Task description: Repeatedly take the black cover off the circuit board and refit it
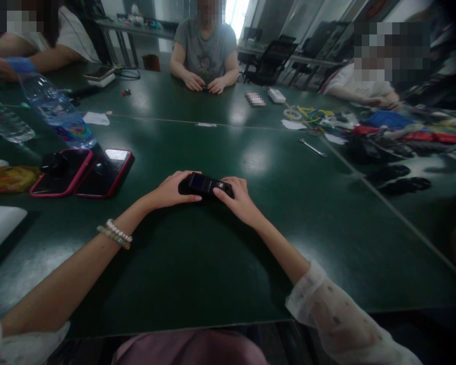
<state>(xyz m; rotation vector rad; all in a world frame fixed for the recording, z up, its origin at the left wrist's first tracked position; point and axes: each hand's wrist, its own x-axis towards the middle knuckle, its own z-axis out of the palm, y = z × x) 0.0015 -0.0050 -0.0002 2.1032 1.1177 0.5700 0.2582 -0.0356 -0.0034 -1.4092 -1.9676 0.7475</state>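
A small black handheld device with a little screen and buttons (pixel 205 184) lies lengthwise between my hands, low over the green table (pixel 197 263). My left hand (pixel 175 190) wraps around its left end, thumb along the near side. My right hand (pixel 237 195) grips the other end, its thumb resting on the face close to the buttons. The fingers behind the device are partly hidden. Left of my left hand lie a phone in a red-pink case (pixel 104 175) and a second phone (pixel 57 177) with a small black object on it.
Water bottles (pixel 57 106) appear tilted at the left, above a yellow packet (pixel 11 179). A wrench (pixel 312 147) lies to the right, near cables (pixel 307 114) and black gloves (pixel 403 180). A person (pixel 205 56) sits opposite; others sit at both sides.
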